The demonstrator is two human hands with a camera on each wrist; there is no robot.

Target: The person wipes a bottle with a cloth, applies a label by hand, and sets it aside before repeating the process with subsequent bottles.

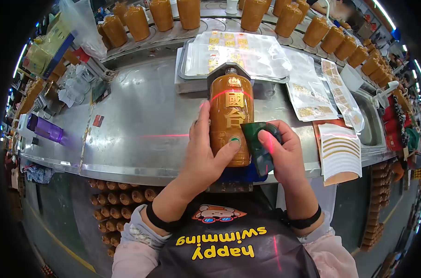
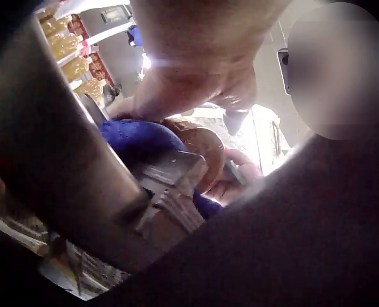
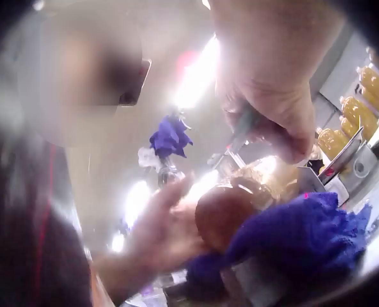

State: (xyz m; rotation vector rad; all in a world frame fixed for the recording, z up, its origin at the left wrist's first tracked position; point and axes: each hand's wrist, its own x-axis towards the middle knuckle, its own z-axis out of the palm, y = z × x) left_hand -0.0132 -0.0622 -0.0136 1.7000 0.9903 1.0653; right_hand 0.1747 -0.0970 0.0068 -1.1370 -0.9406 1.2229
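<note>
A glossy brown bottle (image 1: 223, 127) with gold characters lies on its back in a dark angled holder (image 1: 214, 73), its neck pointing away from me. My left hand (image 1: 196, 148) grips its left side, thumb pressed on the lower front beside a small gold mark. In my right hand (image 1: 287, 155) a dark green flat scraper (image 1: 254, 139) is pinched between thumb and fingers, its edge right at the bottle's right side. Under the bottle's base shows a blue cloth (image 3: 298, 233). The right wrist view shows the round bottle base (image 3: 221, 217). Red laser lines cross bottle and hands.
Gold-printed decal sheets (image 1: 219, 46) lie on a tray behind the bottle. More sheets (image 1: 312, 92) and gold-striped strips (image 1: 340, 148) are at the right, near a sink (image 1: 372, 125). Brown bottles (image 1: 254, 14) line the back. A purple bottle (image 1: 48, 129) lies far left.
</note>
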